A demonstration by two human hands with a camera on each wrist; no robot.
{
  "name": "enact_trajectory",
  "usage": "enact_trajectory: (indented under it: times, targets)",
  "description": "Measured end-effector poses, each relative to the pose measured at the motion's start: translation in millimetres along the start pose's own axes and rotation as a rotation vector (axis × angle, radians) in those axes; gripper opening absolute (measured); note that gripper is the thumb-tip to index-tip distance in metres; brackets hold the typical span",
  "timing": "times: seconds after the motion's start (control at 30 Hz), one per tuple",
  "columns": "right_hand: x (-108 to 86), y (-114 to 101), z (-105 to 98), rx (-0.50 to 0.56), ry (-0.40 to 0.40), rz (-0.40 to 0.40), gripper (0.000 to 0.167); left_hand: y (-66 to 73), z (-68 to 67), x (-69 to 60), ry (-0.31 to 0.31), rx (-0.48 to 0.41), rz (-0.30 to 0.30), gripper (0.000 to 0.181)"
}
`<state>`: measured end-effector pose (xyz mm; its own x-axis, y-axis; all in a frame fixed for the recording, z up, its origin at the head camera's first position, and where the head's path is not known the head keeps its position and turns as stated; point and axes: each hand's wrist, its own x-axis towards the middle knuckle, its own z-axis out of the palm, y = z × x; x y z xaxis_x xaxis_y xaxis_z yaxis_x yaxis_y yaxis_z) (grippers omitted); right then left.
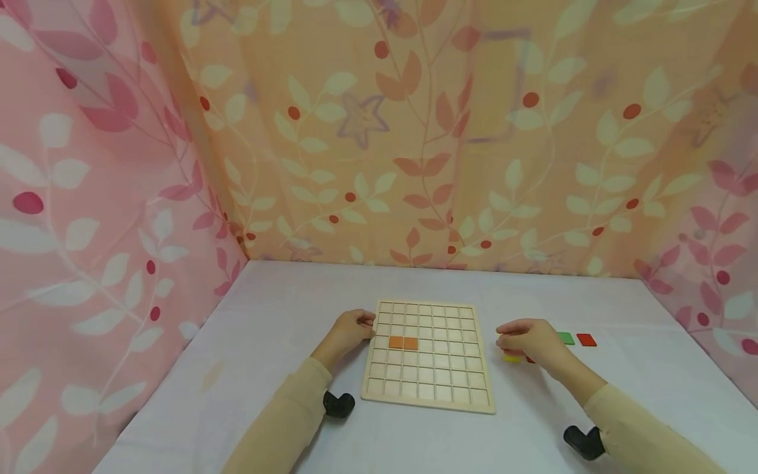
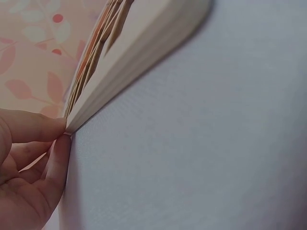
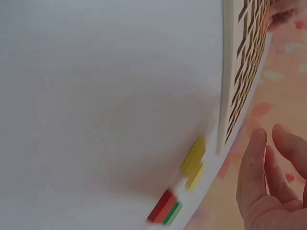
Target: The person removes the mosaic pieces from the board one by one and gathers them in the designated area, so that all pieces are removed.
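Observation:
A pale wooden grid board [image 1: 426, 359] lies on the table, two orange square tiles [image 1: 403, 342] side by side in its cells. At the board's left edge, my left hand [image 1: 351, 330] pinches the rim [image 2: 72, 125] between thumb and finger. My right hand [image 1: 530, 339] hovers just off the board's right side, above some loose tiles. In the right wrist view a gap shows between the thumb and fingers of that hand [image 3: 268, 191], with nothing between them. Yellow tiles [image 3: 193, 160] and a red tile [image 3: 162, 207] lie below it, partly hidden in the head view.
A green tile [image 1: 566, 338] and a red tile [image 1: 587, 340] lie to the right of my right hand. White cloth covers the table [image 1: 284, 289]. Leaf-patterned curtains [image 1: 355, 164] stand at the back and both sides. Black wrist devices [image 1: 339, 404] are on both arms.

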<state>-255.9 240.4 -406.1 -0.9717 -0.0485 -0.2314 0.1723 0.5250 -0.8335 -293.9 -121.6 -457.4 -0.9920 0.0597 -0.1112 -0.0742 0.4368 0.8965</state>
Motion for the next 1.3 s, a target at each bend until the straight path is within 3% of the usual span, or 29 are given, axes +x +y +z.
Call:
enact_trajectory:
  times: [0.3,0.83,1.3]
  targets:
    - [10.6,-29.1,46.1,0.142,-0.107,-0.02,0.037,0.6,1.3,2.5,0.0,0.007,-0.001,0.035]
    - [25.7,-54.4,110.5,0.185,-0.185,-0.1,0.032,1.1,-0.2,1.8,0.008,0.014,0.002,0.036]
    - [29.8,-59.3,121.6,0.178,-0.175,-0.038,0.028,-1.7,0.1,1.6,0.003,0.01,0.001,0.035]
